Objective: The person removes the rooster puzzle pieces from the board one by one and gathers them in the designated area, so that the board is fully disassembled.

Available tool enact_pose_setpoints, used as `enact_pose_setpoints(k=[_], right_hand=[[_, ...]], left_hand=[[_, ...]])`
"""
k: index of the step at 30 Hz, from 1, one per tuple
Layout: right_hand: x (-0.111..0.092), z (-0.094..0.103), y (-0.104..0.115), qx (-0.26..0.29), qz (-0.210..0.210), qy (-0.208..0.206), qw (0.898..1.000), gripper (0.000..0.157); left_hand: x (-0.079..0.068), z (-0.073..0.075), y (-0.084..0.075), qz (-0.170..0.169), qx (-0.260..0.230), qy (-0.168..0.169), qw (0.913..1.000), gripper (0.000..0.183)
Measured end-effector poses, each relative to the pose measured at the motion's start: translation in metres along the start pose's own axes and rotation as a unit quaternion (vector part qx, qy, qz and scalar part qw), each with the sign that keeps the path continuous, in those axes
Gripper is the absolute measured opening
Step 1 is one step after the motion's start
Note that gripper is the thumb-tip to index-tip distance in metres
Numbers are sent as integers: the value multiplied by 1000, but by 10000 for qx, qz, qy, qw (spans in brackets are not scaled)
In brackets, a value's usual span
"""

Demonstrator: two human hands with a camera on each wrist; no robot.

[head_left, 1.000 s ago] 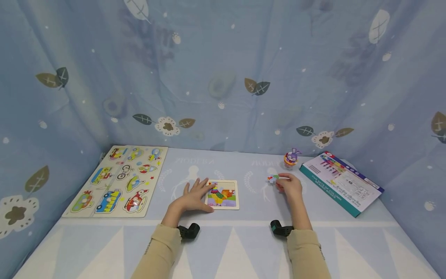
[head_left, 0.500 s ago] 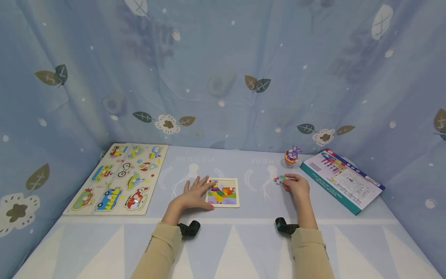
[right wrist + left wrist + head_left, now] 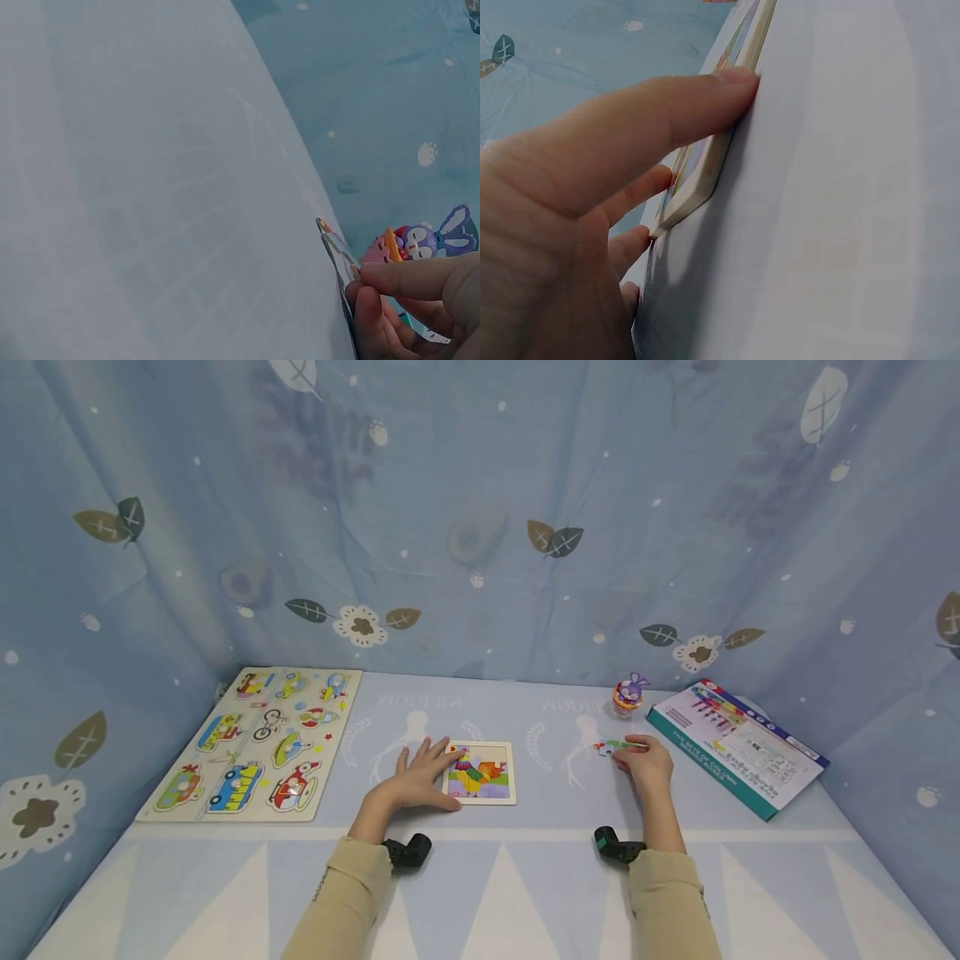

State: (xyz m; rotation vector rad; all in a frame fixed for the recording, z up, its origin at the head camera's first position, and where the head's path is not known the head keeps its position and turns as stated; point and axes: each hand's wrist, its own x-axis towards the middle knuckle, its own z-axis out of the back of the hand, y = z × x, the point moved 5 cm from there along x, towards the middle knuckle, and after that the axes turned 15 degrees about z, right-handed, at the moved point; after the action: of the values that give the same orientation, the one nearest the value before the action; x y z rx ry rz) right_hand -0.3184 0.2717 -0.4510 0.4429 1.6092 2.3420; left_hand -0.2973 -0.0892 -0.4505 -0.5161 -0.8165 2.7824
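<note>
My left hand [image 3: 415, 782] lies spread at the left side of a small square jigsaw puzzle [image 3: 483, 773], its fingers and thumb straight. The puzzle has a pale wooden frame and shows a colourful bird; bare wood shows along its top. In the left wrist view the thumb rests on the frame's near edge [image 3: 716, 161], and other fingertips touch near its corner. My right hand [image 3: 649, 766] pinches a small green, red and white puzzle piece [image 3: 606, 747] between thumb and fingers. From the right wrist view this piece [image 3: 335, 244] appears nearly edge-on, close over the table.
A large peg puzzle board [image 3: 251, 747] with vehicle pictures lies at the left. Behind my right hand stands a purple rabbit-eared figurine [image 3: 628, 695]. A flat teal and white box [image 3: 738, 747] lies at the right. Blue patterned curtain [image 3: 480, 527] encloses the table's back and sides.
My right hand has moved a little to the right with the puzzle piece, which lies flatter now. My left hand stays at the puzzle; the view has tilted slightly.
</note>
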Motion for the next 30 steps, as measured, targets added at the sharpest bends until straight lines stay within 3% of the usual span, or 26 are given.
enact_pose_setpoints(k=[30], right_hand=[[-1,0,4,-214,296,-167,9992,33]], left_hand=[[0,1,0,30,155,-16,9999,86]])
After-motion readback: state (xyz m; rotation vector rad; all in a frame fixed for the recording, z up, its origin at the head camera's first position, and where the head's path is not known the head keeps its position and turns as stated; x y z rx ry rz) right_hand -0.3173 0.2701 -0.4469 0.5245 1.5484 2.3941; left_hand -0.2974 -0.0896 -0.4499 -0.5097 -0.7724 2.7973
